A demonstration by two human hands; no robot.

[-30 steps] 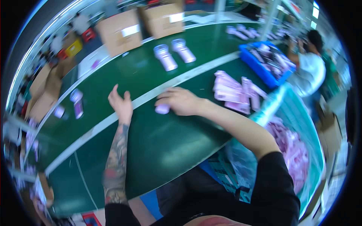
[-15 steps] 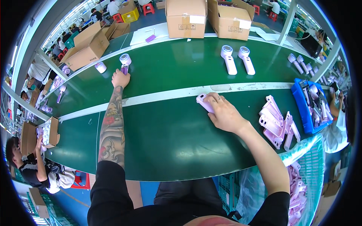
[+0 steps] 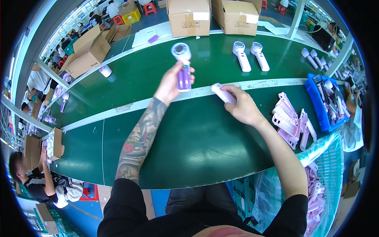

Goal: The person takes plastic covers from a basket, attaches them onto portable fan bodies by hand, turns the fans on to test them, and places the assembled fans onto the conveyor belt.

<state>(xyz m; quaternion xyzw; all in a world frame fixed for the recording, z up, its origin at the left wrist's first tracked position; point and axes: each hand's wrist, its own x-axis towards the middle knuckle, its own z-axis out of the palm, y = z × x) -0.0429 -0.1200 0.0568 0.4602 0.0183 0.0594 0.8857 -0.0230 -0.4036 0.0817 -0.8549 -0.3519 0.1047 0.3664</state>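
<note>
Left hand holds a handheld fan upright over the green belt; right hand holds a pale shell piece.

The handheld fan (image 3: 181, 67) stands with its long axis vertical, round clear head up, purple handle down; the left hand (image 3: 170, 83) is wrapped around the handle and covers its lower end. Just right of the fan, the right hand (image 3: 241, 106) pinches one pale shell piece (image 3: 222, 93), which points up-left; fingers hide its near end. Beyond the fan on the green belt (image 3: 189, 138) lie two white fans (image 3: 249, 56), heads away. Right of the fan, a heap of pink shells (image 3: 288, 122), count unclear, and a blue bin (image 3: 316, 103) with indistinct contents. Two cardboard boxes (image 3: 188, 15) stand behind.
</note>
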